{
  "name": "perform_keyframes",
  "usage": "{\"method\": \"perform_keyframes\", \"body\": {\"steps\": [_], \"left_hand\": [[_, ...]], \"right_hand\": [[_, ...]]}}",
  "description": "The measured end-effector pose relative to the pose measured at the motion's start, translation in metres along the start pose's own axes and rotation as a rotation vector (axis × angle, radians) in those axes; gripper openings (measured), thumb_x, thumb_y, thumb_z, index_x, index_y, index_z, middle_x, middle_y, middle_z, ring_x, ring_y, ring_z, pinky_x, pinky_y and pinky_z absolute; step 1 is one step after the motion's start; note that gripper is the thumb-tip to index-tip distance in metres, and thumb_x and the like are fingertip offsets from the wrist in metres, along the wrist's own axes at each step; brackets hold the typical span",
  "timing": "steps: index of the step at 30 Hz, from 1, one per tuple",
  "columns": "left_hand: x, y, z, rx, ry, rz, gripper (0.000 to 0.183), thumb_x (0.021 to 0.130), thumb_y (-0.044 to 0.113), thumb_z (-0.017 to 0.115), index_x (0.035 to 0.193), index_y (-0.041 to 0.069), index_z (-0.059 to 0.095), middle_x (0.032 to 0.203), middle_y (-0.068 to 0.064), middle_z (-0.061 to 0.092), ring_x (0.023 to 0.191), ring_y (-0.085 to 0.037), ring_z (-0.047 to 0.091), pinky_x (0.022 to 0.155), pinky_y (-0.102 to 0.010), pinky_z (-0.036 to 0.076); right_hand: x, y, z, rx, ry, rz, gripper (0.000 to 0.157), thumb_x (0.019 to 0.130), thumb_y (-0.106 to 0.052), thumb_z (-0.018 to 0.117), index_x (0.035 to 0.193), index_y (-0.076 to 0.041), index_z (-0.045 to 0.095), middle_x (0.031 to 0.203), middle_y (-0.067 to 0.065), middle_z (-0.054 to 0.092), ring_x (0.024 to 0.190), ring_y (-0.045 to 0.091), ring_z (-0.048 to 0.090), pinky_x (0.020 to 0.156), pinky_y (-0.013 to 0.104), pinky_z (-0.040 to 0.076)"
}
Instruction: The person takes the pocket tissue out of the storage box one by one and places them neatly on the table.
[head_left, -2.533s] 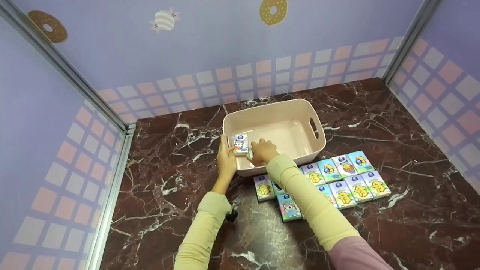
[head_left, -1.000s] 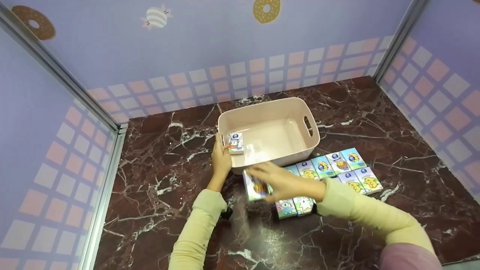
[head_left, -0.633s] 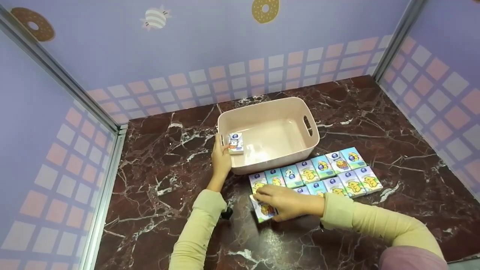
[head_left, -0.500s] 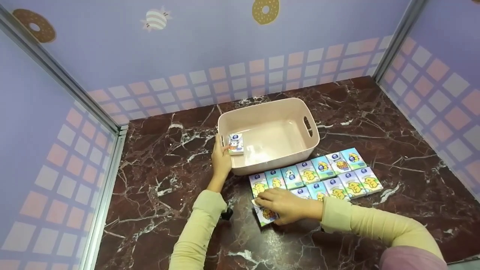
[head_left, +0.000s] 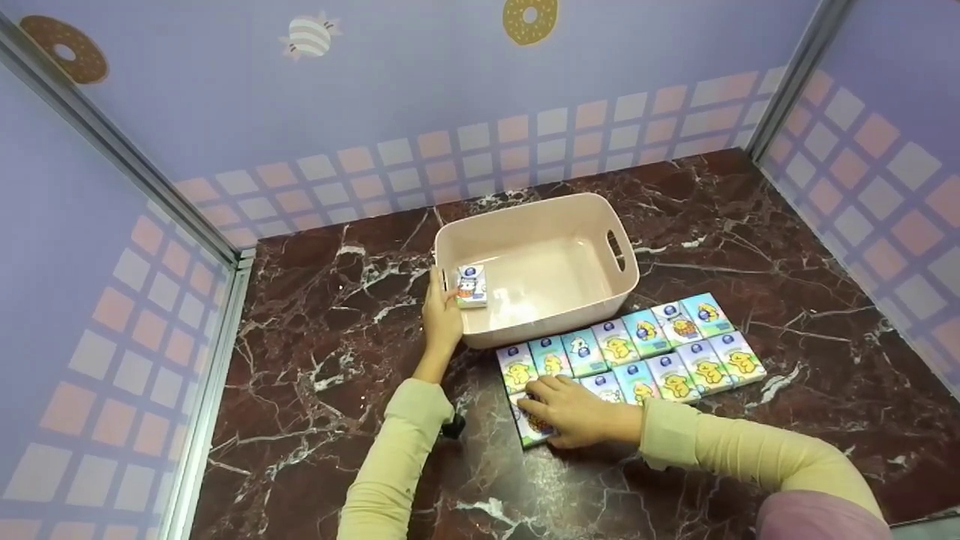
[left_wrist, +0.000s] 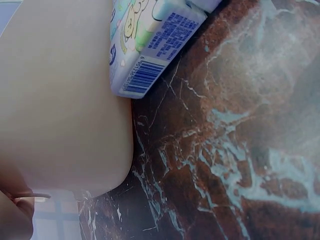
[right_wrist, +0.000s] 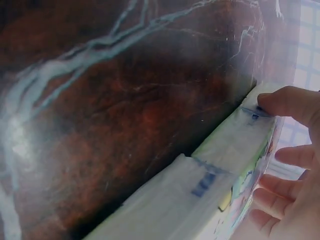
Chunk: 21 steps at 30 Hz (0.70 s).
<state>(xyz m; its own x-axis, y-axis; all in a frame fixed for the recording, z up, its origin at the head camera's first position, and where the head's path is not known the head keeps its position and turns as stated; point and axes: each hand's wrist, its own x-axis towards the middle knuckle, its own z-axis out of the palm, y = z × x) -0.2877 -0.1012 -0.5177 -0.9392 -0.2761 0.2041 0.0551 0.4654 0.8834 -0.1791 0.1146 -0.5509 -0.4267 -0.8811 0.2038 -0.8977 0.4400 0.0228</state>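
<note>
A cream plastic basket (head_left: 547, 319) stands on the dark marbled table. My left hand (head_left: 443, 319) grips its left end at the handle, thumb over the rim. One tissue pack (head_left: 472, 286) lies inside near that hand. In front of the basket, several tissue packs lie flat in two rows; the back row (head_left: 583, 351) is nearest the basket, the front row (head_left: 671, 377) nearer me. My right hand (head_left: 571, 411) holds the tissue pack (head_left: 529, 429) at the front row's left end, covering part of it and its neighbour. In the right wrist view the thumb (right_wrist: 287, 102) presses its side edge.
Tiled-pattern panels stand at the back (head_left: 420, 90), left (head_left: 90, 262) and right (head_left: 892, 150) of the table (head_left: 322, 337). The basket's right wall has a handle slot (head_left: 616, 250). A small black device (head_left: 454, 426) sits at the left wrist.
My right hand has come out of the basket with a tissue pack and moved towards me to the front row's left end, where the pack now lies closer against the others. The left hand stays put.
</note>
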Motion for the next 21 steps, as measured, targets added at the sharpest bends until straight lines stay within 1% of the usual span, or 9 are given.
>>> {"method": "perform_keyframes", "body": {"steps": [4, 7, 9, 12, 14, 16, 17, 19, 21], "left_hand": [[0.0, 0.0, 0.0, -0.011, 0.004, 0.003, 0.064, 0.079, -0.008, 0.04, 0.139, 0.006, 0.026, 0.137, -0.017, 0.037, 0.099, -0.026, 0.059, 0.089, -0.039, 0.043], [0.0, 0.0, 0.0, -0.015, 0.006, 0.006, 0.063, 0.079, -0.008, 0.04, 0.139, 0.005, 0.026, 0.137, -0.018, 0.037, 0.099, -0.026, 0.059, 0.09, -0.04, 0.042], [0.0, 0.0, 0.0, -0.008, 0.01, 0.008, 0.063, 0.079, -0.008, 0.04, 0.139, 0.005, 0.026, 0.135, -0.018, 0.04, 0.098, -0.026, 0.06, 0.089, -0.04, 0.042], [0.0, 0.001, -0.001, -0.005, 0.015, 0.015, 0.064, 0.078, -0.008, 0.039, 0.139, 0.005, 0.027, 0.133, -0.018, 0.042, 0.098, -0.026, 0.06, 0.086, -0.04, 0.044], [0.0, 0.001, -0.001, -0.007, 0.016, 0.024, 0.064, 0.078, -0.009, 0.038, 0.139, 0.005, 0.027, 0.132, -0.018, 0.043, 0.098, -0.027, 0.06, 0.084, -0.04, 0.045], [0.0, 0.001, -0.001, -0.012, 0.016, 0.032, 0.064, 0.078, -0.009, 0.038, 0.139, 0.004, 0.027, 0.133, -0.019, 0.043, 0.098, -0.027, 0.06, 0.084, -0.04, 0.045], [-0.001, 0.001, -0.001, -0.012, 0.016, 0.032, 0.064, 0.078, -0.01, 0.039, 0.139, 0.004, 0.027, 0.133, -0.019, 0.043, 0.097, -0.027, 0.06, 0.084, -0.04, 0.045], [0.0, 0.001, -0.001, -0.014, 0.015, 0.032, 0.063, 0.078, -0.009, 0.04, 0.139, 0.005, 0.027, 0.132, -0.019, 0.043, 0.097, -0.027, 0.06, 0.085, -0.04, 0.044], [0.0, 0.0, -0.001, -0.015, 0.013, 0.026, 0.064, 0.078, -0.009, 0.04, 0.139, 0.006, 0.027, 0.133, -0.017, 0.042, 0.097, -0.026, 0.06, 0.085, -0.04, 0.045]], "right_hand": [[0.001, -0.001, -0.002, -0.025, 0.013, 0.025, 0.061, 0.055, -0.036, 0.071, 0.109, -0.011, 0.055, 0.099, 0.005, 0.05, 0.088, 0.019, 0.046, 0.07, 0.031, 0.043], [0.004, -0.001, -0.009, -0.027, -0.026, 0.045, 0.063, 0.057, -0.041, 0.071, 0.109, -0.009, 0.055, 0.098, 0.005, 0.05, 0.087, 0.019, 0.046, 0.07, 0.032, 0.042], [0.009, -0.001, -0.021, 0.025, -0.078, 0.069, 0.065, 0.06, -0.043, 0.07, 0.113, -0.008, 0.054, 0.098, 0.006, 0.051, 0.087, 0.02, 0.047, 0.071, 0.033, 0.042], [0.024, 0.003, -0.046, 0.128, -0.118, 0.097, 0.065, 0.066, -0.041, 0.069, 0.119, -0.007, 0.052, 0.099, 0.007, 0.054, 0.085, 0.019, 0.051, 0.073, 0.033, 0.044], [0.037, 0.008, -0.065, 0.179, -0.094, 0.108, 0.061, 0.068, -0.037, 0.069, 0.12, -0.008, 0.052, 0.101, 0.007, 0.057, 0.087, 0.02, 0.054, 0.075, 0.033, 0.046], [0.051, 0.016, -0.082, 0.2, -0.035, 0.109, 0.058, 0.07, -0.033, 0.069, 0.12, -0.008, 0.052, 0.103, 0.008, 0.059, 0.087, 0.021, 0.056, 0.074, 0.033, 0.048], [0.057, 0.021, -0.089, 0.212, -0.006, 0.116, 0.058, 0.071, -0.032, 0.069, 0.121, -0.008, 0.052, 0.105, 0.01, 0.058, 0.09, 0.022, 0.056, 0.076, 0.034, 0.048], [0.071, 0.032, -0.099, 0.241, 0.038, 0.149, 0.058, 0.072, -0.03, 0.067, 0.123, -0.008, 0.049, 0.111, 0.012, 0.056, 0.097, 0.024, 0.055, 0.081, 0.036, 0.048], [0.083, 0.044, -0.103, 0.301, 0.052, 0.212, 0.061, 0.072, -0.029, 0.067, 0.126, -0.007, 0.047, 0.118, 0.016, 0.052, 0.105, 0.028, 0.051, 0.087, 0.04, 0.045]]}}
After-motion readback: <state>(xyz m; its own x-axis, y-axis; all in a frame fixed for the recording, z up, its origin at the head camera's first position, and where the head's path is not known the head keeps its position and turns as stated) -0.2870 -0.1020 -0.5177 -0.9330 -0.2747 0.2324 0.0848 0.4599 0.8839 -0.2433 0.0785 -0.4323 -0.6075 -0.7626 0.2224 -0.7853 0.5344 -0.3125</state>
